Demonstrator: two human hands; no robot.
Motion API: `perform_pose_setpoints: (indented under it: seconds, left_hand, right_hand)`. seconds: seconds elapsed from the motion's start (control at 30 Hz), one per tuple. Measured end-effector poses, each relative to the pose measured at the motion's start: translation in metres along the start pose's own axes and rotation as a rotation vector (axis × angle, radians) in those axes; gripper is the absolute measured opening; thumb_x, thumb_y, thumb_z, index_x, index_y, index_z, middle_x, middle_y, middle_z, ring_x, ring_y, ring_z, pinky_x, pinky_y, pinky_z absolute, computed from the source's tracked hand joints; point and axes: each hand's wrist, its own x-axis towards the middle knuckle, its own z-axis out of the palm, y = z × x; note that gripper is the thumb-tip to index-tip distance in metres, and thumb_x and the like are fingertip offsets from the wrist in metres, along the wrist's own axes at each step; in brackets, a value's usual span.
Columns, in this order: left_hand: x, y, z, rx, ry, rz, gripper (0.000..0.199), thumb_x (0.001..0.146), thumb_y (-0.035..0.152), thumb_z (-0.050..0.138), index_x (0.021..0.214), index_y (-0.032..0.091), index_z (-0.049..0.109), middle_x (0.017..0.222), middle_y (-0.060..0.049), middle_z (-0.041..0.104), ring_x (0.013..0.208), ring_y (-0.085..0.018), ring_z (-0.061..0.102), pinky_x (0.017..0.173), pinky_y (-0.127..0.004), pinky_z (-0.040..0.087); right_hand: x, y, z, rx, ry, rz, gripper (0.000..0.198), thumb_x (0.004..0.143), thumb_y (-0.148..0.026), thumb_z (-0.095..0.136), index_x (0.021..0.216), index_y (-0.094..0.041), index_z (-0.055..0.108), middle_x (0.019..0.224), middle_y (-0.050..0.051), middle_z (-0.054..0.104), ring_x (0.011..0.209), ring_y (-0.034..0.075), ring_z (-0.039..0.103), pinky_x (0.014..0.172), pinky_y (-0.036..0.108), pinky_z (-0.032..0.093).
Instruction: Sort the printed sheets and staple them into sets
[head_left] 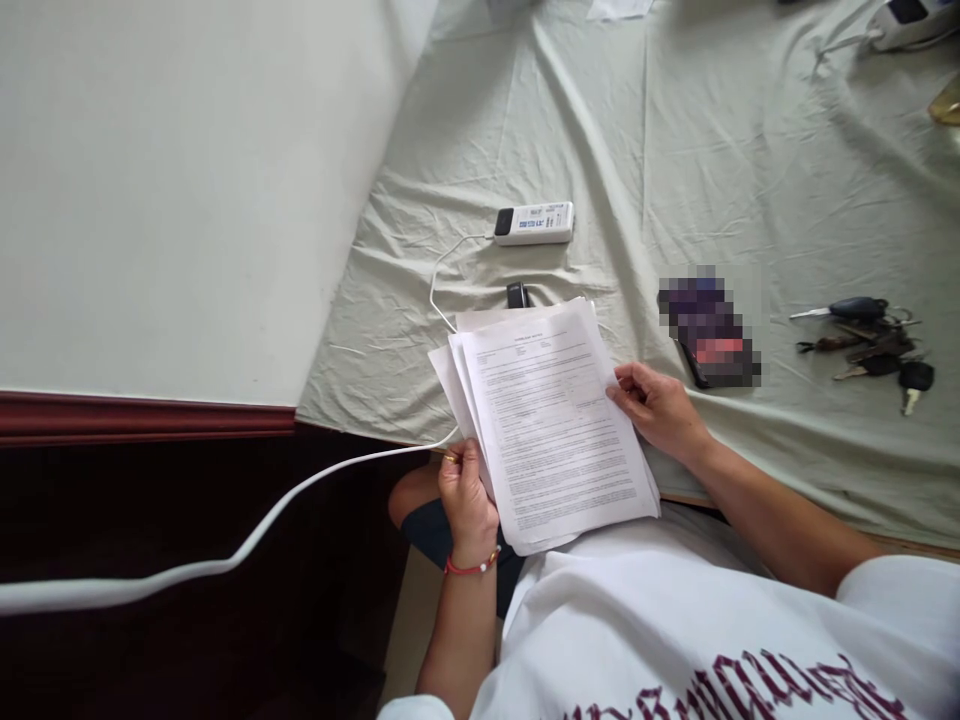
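A loose stack of printed paper sheets [559, 430] is tilted in front of me, its upper part over the cloth-covered table edge and its lower edge near my lap. My left hand [466, 490] is closed on the stack's left side, thumb toward the sheets; a ring and a red bracelet show on it. With thumb and bent fingers, my right hand [656, 405] pinches the right edge. The sheets are slightly fanned, the lower ones sticking out at the left. A small black object [517, 294] is partly hidden behind the stack's top edge.
On the greenish tablecloth [600, 120] lie a white power bank [534, 224], a pixelated phone [712, 335] and a bunch of keys [874, 345]. A white cable [300, 500] runs in from the left toward the papers. A white wall [165, 200] borders the table.
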Motion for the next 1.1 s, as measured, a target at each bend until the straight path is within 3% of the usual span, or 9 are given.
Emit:
perform_pose_setpoints:
  seconds: [0.27,0.5,0.67,0.77,0.9,1.1]
  left_hand:
    - [0.002,-0.003,-0.002,0.043,0.023,0.062,0.043,0.075,0.053,0.084,0.090,0.021,0.060,0.086,0.002,0.071,0.081,-0.013,0.067,0.079,-0.027,0.053]
    - [0.004,-0.003,-0.001,0.043,-0.022,0.118,0.049,0.071,0.040,0.090,0.096,0.024,0.051,0.082,0.005,0.067,0.079,-0.013,0.068,0.082,-0.030,0.053]
    - [0.003,-0.002,0.001,0.045,-0.025,0.122,0.045,0.070,0.037,0.089,0.093,0.023,0.053,0.085,0.003,0.069,0.082,-0.013,0.068,0.083,-0.028,0.053]
    - [0.001,-0.001,0.002,0.069,-0.026,0.115,0.046,0.072,0.038,0.088,0.101,0.023,0.056,0.086,0.002,0.069,0.081,-0.013,0.069,0.082,-0.029,0.053]
    - [0.000,0.003,0.003,0.120,0.006,0.130,0.050,0.076,0.036,0.084,0.109,0.025,0.047,0.079,0.005,0.067,0.073,-0.013,0.068,0.078,-0.030,0.054]
    - [-0.002,0.009,0.004,0.260,0.038,0.320,0.044,0.077,0.033,0.083,0.094,0.025,0.043,0.075,0.008,0.061,0.071,-0.011,0.065,0.078,-0.027,0.051]
  right_hand:
    - [0.000,0.003,0.001,0.289,0.089,0.034,0.017,0.092,-0.041,0.068,0.094,-0.024,0.065,0.079,0.000,0.067,0.068,0.017,0.059,0.063,0.031,0.045]
    - [0.000,-0.001,0.001,0.560,0.120,0.069,0.021,0.090,-0.044,0.075,0.094,-0.026,0.065,0.084,0.000,0.071,0.072,0.016,0.063,0.067,0.030,0.050]
    - [0.001,-0.001,0.001,0.560,0.100,0.076,0.023,0.090,-0.045,0.076,0.093,-0.025,0.064,0.082,-0.001,0.070,0.071,0.015,0.063,0.064,0.029,0.049]
    - [0.001,-0.002,0.000,0.540,0.083,0.077,0.025,0.090,-0.047,0.075,0.093,-0.025,0.064,0.082,-0.001,0.071,0.072,0.016,0.063,0.064,0.029,0.049]
    - [0.000,-0.005,-0.001,0.482,0.068,0.083,0.028,0.089,-0.050,0.074,0.092,-0.025,0.063,0.083,0.001,0.071,0.073,0.018,0.064,0.065,0.031,0.051]
    - [0.000,-0.004,-0.001,0.468,0.067,0.093,0.030,0.088,-0.054,0.072,0.093,-0.026,0.062,0.086,0.002,0.072,0.075,0.020,0.066,0.066,0.033,0.054]
